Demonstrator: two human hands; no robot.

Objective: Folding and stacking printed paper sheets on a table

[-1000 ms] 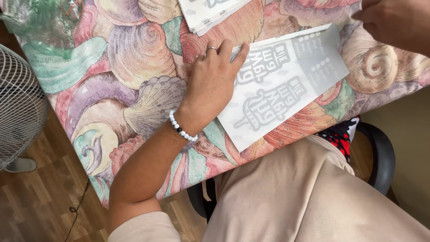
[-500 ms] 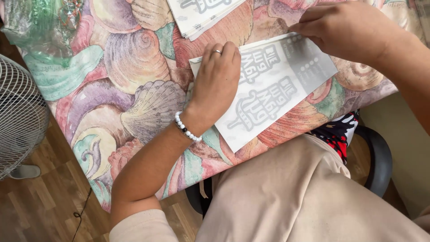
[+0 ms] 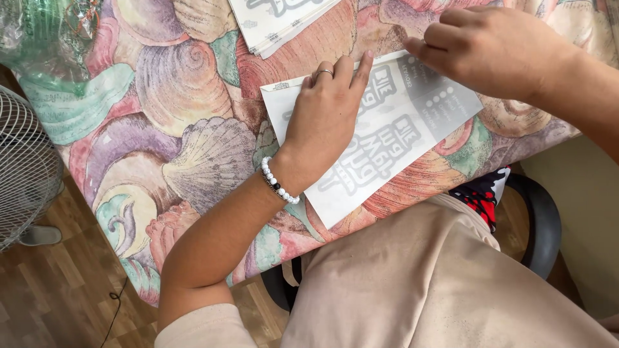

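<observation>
A white sheet with grey cut-out lettering (image 3: 387,138) lies on a table covered by a seashell-patterned cloth (image 3: 174,129). My left hand (image 3: 322,119), with a ring and a white bead bracelet, rests flat on the sheet's left half, fingers together and pressing it down. My right hand (image 3: 493,48) reaches over the sheet's upper right part with fingers curled; its fingertips touch the sheet near the top edge. Whether they pinch a layer is not visible.
A stack of similar white sheets (image 3: 277,19) lies at the table's far edge. A crumpled clear plastic bag (image 3: 45,38) sits at top left. A white fan (image 3: 22,167) stands on the wooden floor at left. I sit on a black chair (image 3: 541,219).
My right hand has come in from the upper right onto the sheet's top edge. My left hand stayed pressed on the sheet, which has shifted slightly in view.
</observation>
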